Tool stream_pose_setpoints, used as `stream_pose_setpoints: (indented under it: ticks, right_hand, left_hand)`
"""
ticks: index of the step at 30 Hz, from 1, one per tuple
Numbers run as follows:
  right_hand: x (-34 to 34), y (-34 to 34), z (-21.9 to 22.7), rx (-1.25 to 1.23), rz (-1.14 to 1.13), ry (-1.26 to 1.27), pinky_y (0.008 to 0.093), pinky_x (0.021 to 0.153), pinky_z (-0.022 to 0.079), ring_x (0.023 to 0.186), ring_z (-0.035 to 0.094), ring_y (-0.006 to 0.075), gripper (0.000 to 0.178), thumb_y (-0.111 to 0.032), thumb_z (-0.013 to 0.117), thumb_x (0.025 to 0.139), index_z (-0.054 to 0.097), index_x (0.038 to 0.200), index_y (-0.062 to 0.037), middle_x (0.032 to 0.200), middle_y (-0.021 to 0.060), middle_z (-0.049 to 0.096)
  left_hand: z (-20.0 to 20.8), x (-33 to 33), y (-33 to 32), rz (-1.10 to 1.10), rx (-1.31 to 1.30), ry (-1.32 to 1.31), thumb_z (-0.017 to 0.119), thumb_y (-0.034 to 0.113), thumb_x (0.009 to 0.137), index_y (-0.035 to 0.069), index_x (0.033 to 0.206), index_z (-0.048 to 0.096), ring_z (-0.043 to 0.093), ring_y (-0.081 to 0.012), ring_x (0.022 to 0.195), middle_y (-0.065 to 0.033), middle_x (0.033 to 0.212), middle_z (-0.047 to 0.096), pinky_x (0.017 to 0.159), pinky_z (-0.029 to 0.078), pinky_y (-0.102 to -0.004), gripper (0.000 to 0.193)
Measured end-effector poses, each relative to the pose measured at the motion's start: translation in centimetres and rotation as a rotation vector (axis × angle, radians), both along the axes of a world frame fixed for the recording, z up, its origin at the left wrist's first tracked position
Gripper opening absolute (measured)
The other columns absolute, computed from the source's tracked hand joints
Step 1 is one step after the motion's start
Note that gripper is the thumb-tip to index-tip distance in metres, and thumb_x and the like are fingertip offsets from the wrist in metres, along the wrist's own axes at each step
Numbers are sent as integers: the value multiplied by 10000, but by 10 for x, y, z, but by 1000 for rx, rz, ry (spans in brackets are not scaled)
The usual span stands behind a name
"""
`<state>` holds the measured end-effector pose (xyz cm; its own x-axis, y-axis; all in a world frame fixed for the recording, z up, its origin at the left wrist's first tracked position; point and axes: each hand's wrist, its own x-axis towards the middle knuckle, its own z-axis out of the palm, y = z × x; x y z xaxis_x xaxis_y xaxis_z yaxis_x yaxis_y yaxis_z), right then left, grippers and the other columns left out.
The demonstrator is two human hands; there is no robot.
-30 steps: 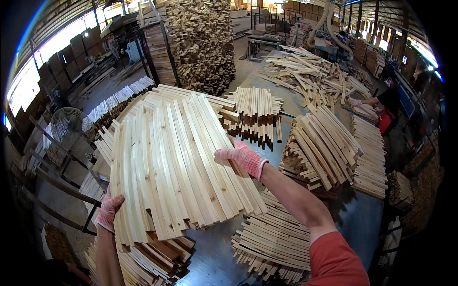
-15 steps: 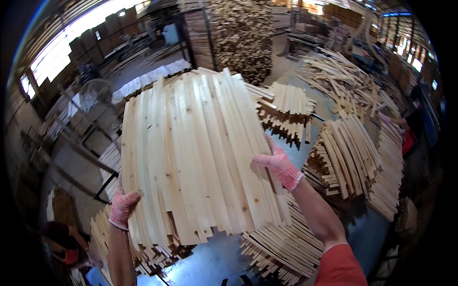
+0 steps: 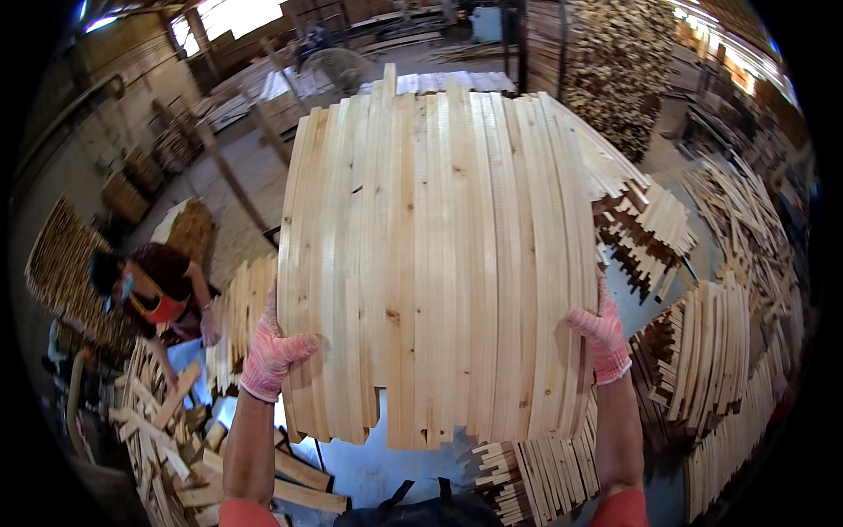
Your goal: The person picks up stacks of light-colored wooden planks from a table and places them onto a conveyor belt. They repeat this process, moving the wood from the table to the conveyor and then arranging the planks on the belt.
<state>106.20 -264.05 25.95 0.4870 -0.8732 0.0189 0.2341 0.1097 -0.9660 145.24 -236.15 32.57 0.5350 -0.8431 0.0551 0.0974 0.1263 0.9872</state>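
Between both gloved hands, a slat bundle sits clamped.

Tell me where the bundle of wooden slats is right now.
In the head view, the bundle of wooden slats fills the centre, held up between the left hand and right hand, above the blue floor and slat piles.

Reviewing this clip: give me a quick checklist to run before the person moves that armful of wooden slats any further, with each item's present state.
1. Left hand in a pink knit glove grips the left edge of the pale wooden slat bundle: ok.
2. Right hand grips the right edge: ok.
3. Slat ends flush at the near edge: not ok, uneven.
4. Seated co-worker in dark red top apart from the bundle: ok.
5. Floor under the bundle visible: cannot tell.
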Motion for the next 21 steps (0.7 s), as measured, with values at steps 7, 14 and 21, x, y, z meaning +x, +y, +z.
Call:
stream_pose_setpoints:
  ticks: [7,14,21]
  right_hand:
    - [17,83,-20,-28,100,-21,388,1083,506,1285,605,244,1116,-265,907,699,334,1630,-42,1436,112,591]
    - [13,214,-64,-109,123,-64,384,1058,523,1226,654,258,1117,-375,935,706,377,1602,-12,1388,131,640]
    - [-6,396,-94,-159,239,-55,404,1017,551,1168,677,287,980,-321,908,735,447,1536,5,1331,142,656]
  left_hand:
    - [-24,-17,128,127,32,-69,925,80,696,98,1695,186,576,-217,1311,-89,1533,520,1054,514,-368,1242]
    - [-75,-40,284,181,-54,-74,914,82,694,90,1696,177,571,-207,1307,-84,1531,518,1075,494,-356,1245]
    - [-127,-87,491,254,-144,-107,922,99,698,102,1701,154,490,-217,1403,-86,1579,457,1117,461,-385,1263]
